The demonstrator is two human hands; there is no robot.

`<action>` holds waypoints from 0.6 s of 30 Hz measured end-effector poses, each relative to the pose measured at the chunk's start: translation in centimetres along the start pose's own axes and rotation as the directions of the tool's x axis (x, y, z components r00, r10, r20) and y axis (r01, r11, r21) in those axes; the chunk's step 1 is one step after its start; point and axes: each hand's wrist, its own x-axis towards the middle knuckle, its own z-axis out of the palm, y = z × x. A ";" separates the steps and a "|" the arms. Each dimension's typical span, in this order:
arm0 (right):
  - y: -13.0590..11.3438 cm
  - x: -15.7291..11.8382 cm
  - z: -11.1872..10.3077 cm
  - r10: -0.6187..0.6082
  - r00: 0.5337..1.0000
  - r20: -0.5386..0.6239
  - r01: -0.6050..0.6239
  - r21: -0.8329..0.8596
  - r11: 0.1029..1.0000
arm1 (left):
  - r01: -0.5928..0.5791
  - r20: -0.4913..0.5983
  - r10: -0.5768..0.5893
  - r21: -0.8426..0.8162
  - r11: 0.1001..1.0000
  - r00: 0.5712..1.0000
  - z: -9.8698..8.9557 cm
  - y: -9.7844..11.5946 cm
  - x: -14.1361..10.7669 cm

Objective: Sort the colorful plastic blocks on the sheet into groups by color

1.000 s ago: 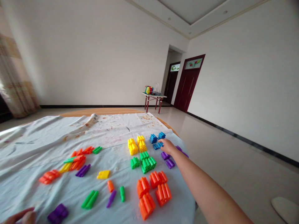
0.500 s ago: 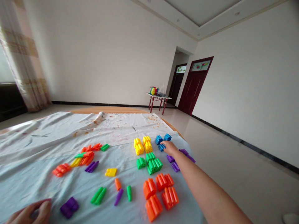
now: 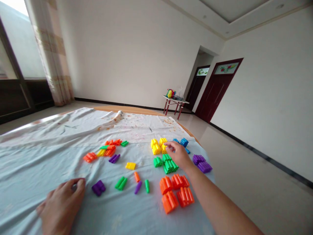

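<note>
**Poising a right hand (image 3: 180, 156) by the green stack (image 3: 170, 166), resting a left hand (image 3: 61, 204) well left of it**

Bending the right fingers (image 3: 169, 144) loosely, released as far as the view shows, with a gap between thumb and forefinger. Overlapping in view the yellow blocks (image 3: 155, 148) just beyond the green stack; not being able to tell touching from merely near. Curling the left fingers (image 3: 69, 183) loosely too, released, with thumb tip close to forefinger, on the cloth (image 3: 117, 212) left of the green stack and nearer the body.

Seeing a small green block (image 3: 157, 162) just left of the green stack, and blue blocks (image 3: 184, 142) beyond it to the right, partly hidden by the right hand. Finding purple blocks (image 3: 204, 166) right of the green stack, past the forearm (image 3: 207, 192), and four orange blocks (image 3: 170, 202) on its near side.

Spotting a yellow piece (image 3: 130, 166) left of the green stack; then, left and nearer, an orange tube (image 3: 136, 177), a purple tube (image 3: 138, 187) and a green tube (image 3: 147, 186); farther along that side, a green pair (image 3: 121, 183) and a purple piece (image 3: 98, 188). Noting a mixed pile (image 3: 110, 150) well left of the green stack and slightly beyond.

Glimpsing a side table (image 3: 176, 99) far beyond the green stack, and a red door (image 3: 217, 94) farther right.
</note>
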 end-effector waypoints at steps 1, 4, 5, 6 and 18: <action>-1.8 -0.6 1.0 -0.039 0.999 0.032 0.037 0.062 0.997 | 0.019 0.019 -0.019 -0.004 1.000 1.000 -0.6 0.6 -0.3; -6.2 -2.4 4.5 -0.107 0.973 0.207 0.077 0.147 0.986 | 0.039 0.048 -0.037 -0.036 0.999 0.998 -1.7 1.5 -0.9; -7.2 -2.9 5.7 -0.107 0.962 0.249 0.071 0.147 0.987 | 0.036 0.045 -0.034 -0.052 0.998 0.998 -1.7 1.5 -0.9; -7.9 -3.3 7.0 -0.106 0.953 0.284 0.068 0.141 0.988 | 0.031 0.037 -0.028 -0.069 0.997 0.999 -1.7 1.4 -0.9; -10.2 -4.9 13.8 0.002 0.868 0.497 0.110 -0.196 0.974 | 0.010 -0.009 -0.012 -0.132 0.991 1.000 -1.2 0.8 -1.2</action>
